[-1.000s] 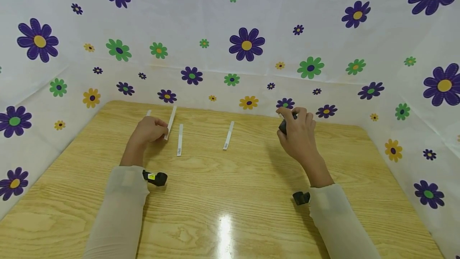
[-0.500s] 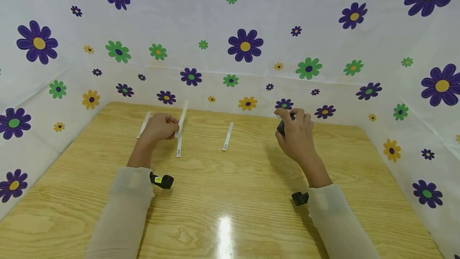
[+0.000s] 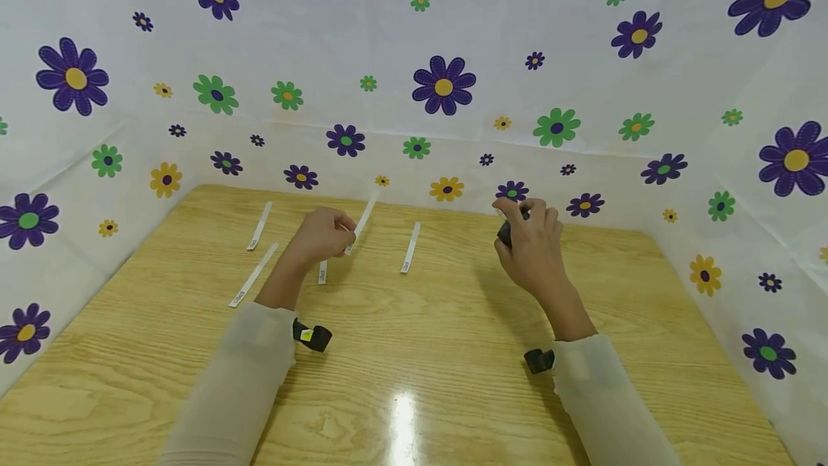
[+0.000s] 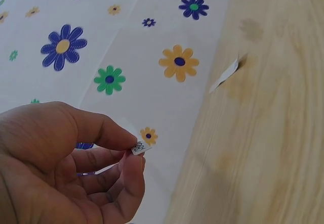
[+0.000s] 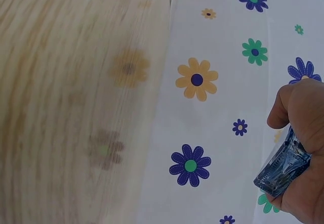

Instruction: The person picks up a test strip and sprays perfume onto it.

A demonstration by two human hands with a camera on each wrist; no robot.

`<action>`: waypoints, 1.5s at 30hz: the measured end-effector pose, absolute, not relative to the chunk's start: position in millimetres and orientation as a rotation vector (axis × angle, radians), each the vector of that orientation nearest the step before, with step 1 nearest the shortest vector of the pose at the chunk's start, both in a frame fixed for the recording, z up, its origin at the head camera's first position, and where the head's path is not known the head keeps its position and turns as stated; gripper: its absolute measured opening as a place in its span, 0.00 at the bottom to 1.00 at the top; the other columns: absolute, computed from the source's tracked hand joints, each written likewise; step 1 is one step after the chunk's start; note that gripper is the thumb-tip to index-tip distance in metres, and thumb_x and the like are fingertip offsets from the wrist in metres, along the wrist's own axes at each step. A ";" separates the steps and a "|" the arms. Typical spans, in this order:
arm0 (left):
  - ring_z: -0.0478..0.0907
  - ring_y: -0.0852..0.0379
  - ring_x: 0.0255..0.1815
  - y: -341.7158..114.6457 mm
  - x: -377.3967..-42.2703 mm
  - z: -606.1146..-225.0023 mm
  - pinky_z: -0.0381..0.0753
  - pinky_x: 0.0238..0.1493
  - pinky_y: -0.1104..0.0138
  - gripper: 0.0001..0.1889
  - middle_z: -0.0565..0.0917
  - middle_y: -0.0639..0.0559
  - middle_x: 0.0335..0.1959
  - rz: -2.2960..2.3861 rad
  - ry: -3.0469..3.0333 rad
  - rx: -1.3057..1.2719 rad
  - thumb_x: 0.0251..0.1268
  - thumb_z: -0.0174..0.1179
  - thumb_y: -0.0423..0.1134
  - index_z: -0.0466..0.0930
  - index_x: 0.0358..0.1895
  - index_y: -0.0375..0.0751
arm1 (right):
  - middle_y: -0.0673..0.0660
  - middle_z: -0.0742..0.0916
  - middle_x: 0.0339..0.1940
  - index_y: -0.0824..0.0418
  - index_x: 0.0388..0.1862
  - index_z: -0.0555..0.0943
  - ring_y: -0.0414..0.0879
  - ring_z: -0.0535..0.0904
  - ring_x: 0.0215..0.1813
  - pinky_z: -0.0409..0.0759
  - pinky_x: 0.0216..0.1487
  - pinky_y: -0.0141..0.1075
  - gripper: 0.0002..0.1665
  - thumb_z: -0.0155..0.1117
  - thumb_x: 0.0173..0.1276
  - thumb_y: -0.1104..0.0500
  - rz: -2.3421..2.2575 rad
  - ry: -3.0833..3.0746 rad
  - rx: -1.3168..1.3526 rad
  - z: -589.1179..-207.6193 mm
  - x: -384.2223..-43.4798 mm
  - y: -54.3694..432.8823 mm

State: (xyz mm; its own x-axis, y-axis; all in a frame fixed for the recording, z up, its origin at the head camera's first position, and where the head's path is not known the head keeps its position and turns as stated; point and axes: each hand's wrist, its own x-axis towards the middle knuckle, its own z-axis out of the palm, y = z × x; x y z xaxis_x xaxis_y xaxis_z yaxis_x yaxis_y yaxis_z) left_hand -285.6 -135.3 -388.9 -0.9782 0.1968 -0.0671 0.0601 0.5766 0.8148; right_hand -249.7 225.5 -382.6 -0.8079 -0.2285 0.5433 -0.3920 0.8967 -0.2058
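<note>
My left hand (image 3: 325,236) pinches a white paper test strip (image 3: 364,223) by its printed lower end, between thumb and fingertips. The strip leans up and away to the right; in the left wrist view its printed end (image 4: 140,148) sticks out past the fingertips. Under this hand lies another strip (image 3: 322,273), its upper part hidden. On the right, my right hand (image 3: 535,247) grips a small dark blue glass perfume bottle (image 5: 284,166) above the table, index finger at its top. Fingers cover much of the bottle.
Two strips (image 3: 259,226) (image 3: 254,275) lie left of my left forearm, and one strip (image 3: 410,248) lies between the hands. The wooden table (image 3: 453,351) ends at a flower-patterned white cloth (image 3: 388,42) behind and at both sides.
My left hand has moved right with the pinched strip, passing over one lying strip. Strips at the left have come out from behind that arm. The right hand with the bottle stays nearly still.
</note>
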 end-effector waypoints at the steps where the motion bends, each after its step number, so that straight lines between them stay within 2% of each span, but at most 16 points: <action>1: 0.84 0.44 0.34 -131.8 -284.6 -388.9 0.84 0.40 0.54 0.14 0.86 0.38 0.42 1.352 2.653 0.233 0.70 0.57 0.33 0.82 0.54 0.32 | 0.75 0.68 0.61 0.48 0.67 0.67 0.73 0.64 0.54 0.67 0.48 0.63 0.35 0.69 0.65 0.67 0.421 -2.536 0.448 -382.5 -249.6 225.4; 7: 0.84 0.47 0.31 -111.7 -277.9 -388.7 0.84 0.37 0.58 0.13 0.87 0.39 0.41 1.340 2.619 0.304 0.68 0.57 0.33 0.82 0.52 0.32 | 0.75 0.68 0.61 0.48 0.66 0.67 0.73 0.64 0.53 0.67 0.47 0.62 0.35 0.68 0.65 0.66 0.411 -2.533 0.448 -381.7 -249.7 224.3; 11: 0.79 0.54 0.25 -99.8 -275.1 -390.4 0.85 0.38 0.58 0.13 0.86 0.42 0.34 1.374 2.553 0.371 0.67 0.56 0.32 0.82 0.51 0.32 | 0.75 0.68 0.61 0.48 0.66 0.67 0.72 0.64 0.53 0.67 0.46 0.62 0.34 0.68 0.65 0.66 0.403 -2.531 0.449 -381.0 -249.8 223.5; 15: 0.76 0.56 0.23 -88.2 -271.5 -391.1 0.84 0.37 0.59 0.13 0.83 0.46 0.28 1.393 2.493 0.408 0.66 0.56 0.31 0.82 0.50 0.32 | 0.75 0.69 0.60 0.48 0.66 0.67 0.72 0.64 0.53 0.67 0.45 0.61 0.34 0.67 0.64 0.66 0.403 -2.530 0.452 -380.9 -250.0 223.6; 19: 0.76 0.56 0.24 -77.2 -267.6 -392.4 0.82 0.35 0.62 0.13 0.84 0.44 0.30 1.400 2.449 0.449 0.66 0.55 0.30 0.82 0.51 0.30 | 0.75 0.69 0.60 0.48 0.65 0.67 0.72 0.64 0.52 0.67 0.44 0.61 0.34 0.67 0.64 0.67 0.404 -2.526 0.458 -382.1 -250.8 224.5; 26: 0.78 0.56 0.23 -62.1 -260.5 -392.7 0.80 0.29 0.66 0.09 0.86 0.44 0.34 1.356 2.440 0.529 0.69 0.58 0.30 0.82 0.48 0.33 | 0.75 0.69 0.59 0.47 0.64 0.67 0.72 0.65 0.52 0.68 0.44 0.61 0.34 0.68 0.64 0.66 0.399 -2.542 0.461 -383.8 -251.3 224.5; 34: 0.83 0.49 0.28 -50.1 -253.7 -391.1 0.82 0.30 0.66 0.08 0.85 0.46 0.32 1.353 2.420 0.589 0.70 0.59 0.31 0.83 0.47 0.33 | 0.75 0.70 0.59 0.47 0.65 0.66 0.72 0.66 0.52 0.68 0.45 0.62 0.35 0.69 0.63 0.66 0.391 -2.539 0.486 -384.7 -251.6 219.3; 39: 0.81 0.54 0.25 -45.0 -249.6 -389.0 0.81 0.29 0.67 0.06 0.83 0.48 0.30 1.368 2.414 0.621 0.70 0.59 0.31 0.83 0.45 0.35 | 0.74 0.71 0.59 0.47 0.64 0.66 0.72 0.66 0.50 0.69 0.44 0.61 0.34 0.69 0.63 0.65 0.364 -2.541 0.510 -386.8 -251.9 216.1; 42: 0.81 0.55 0.26 -43.2 -248.0 -387.5 0.82 0.30 0.66 0.07 0.83 0.48 0.32 1.382 2.403 0.637 0.70 0.59 0.32 0.83 0.46 0.35 | 0.74 0.71 0.58 0.48 0.63 0.67 0.71 0.66 0.49 0.69 0.44 0.60 0.34 0.70 0.64 0.65 0.353 -2.537 0.524 -387.4 -251.1 214.6; 45: 0.82 0.53 0.28 -42.1 -246.7 -385.8 0.86 0.35 0.60 0.07 0.83 0.47 0.33 1.409 2.366 0.641 0.71 0.58 0.32 0.83 0.47 0.35 | 0.74 0.71 0.58 0.48 0.63 0.67 0.71 0.66 0.49 0.69 0.44 0.60 0.33 0.70 0.64 0.65 0.345 -2.532 0.532 -388.4 -250.7 213.9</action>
